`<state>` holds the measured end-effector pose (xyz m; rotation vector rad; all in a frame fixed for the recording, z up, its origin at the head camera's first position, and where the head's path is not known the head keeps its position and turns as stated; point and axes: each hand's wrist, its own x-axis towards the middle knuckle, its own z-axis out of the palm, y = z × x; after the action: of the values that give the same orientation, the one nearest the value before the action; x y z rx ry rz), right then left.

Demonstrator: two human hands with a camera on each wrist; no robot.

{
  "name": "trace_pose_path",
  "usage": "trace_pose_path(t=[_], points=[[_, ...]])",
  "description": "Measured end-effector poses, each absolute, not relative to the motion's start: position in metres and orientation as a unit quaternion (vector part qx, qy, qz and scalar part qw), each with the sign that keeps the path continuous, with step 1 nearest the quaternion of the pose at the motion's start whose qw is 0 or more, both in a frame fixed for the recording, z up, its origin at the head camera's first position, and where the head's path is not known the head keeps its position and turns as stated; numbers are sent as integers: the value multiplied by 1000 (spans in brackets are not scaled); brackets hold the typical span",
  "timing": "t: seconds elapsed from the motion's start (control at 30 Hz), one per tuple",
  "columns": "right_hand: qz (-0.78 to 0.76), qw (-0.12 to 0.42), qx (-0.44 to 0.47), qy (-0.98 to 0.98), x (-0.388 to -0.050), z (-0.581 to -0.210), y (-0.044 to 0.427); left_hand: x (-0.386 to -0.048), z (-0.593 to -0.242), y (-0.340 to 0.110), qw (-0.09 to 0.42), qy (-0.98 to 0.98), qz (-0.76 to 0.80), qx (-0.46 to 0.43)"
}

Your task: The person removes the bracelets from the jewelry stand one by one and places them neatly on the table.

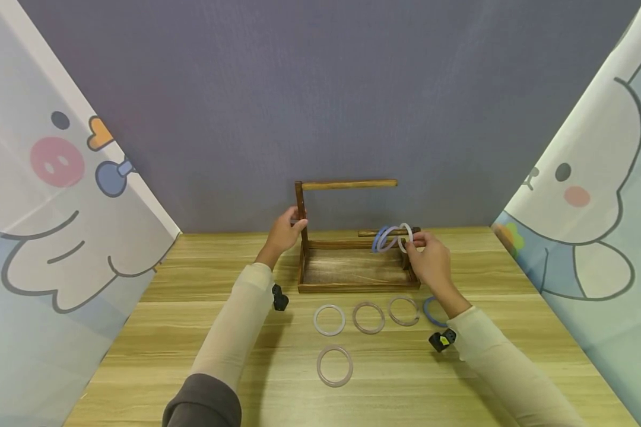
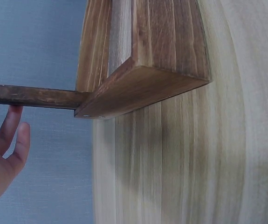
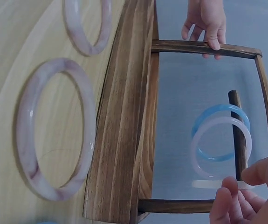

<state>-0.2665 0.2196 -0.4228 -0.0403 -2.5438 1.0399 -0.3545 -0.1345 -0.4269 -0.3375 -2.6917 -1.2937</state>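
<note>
A dark wooden bangle rack with a tray base, a tall post and two rods stands on the table. My left hand grips the tall post, thumb in front and fingers behind. At the rack's right side, my right hand pinches a white bangle, which is around the lower rod near its post. Farther along that rod hang a blue bangle and a pale lavender bangle. The upper rod carries nothing.
In front of the rack lie a white bangle, two brownish-pink bangles and a blue bangle partly hidden by my right wrist. Another pinkish bangle lies nearer. A grey wall rises behind, with printed cloth at both sides.
</note>
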Motion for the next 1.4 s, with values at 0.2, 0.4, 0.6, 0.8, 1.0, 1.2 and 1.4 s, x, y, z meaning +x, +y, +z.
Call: trace_pose_path(t=[0.2,0.4,0.6,0.8,1.0,1.2,1.4], points=[[384,175,-12,-907,-267,-420,220,-355,-427,-134,69,-891,-435,-113],[390,160,-13,-907,-268,-421,221,-355,-427,-135,68,-894,-429,-110],[404,149,-13,-903,-269,-421,222,-355,-426,-134,70,-892,-433,-112],[416,148,-15,-897,-268,-420,222,-354,-425,-134,63,-894,-430,-109],[422,161,-9,-892,-268,-420,220,-354,-425,-134,61,-893,-434,-108],[428,162,-5,-889,-267,-419,219,-355,-426,-134,64,-892,-435,-109],[426,155,-7,-891,-266,-417,219,-355,-426,-134,62,-892,-434,-106]])
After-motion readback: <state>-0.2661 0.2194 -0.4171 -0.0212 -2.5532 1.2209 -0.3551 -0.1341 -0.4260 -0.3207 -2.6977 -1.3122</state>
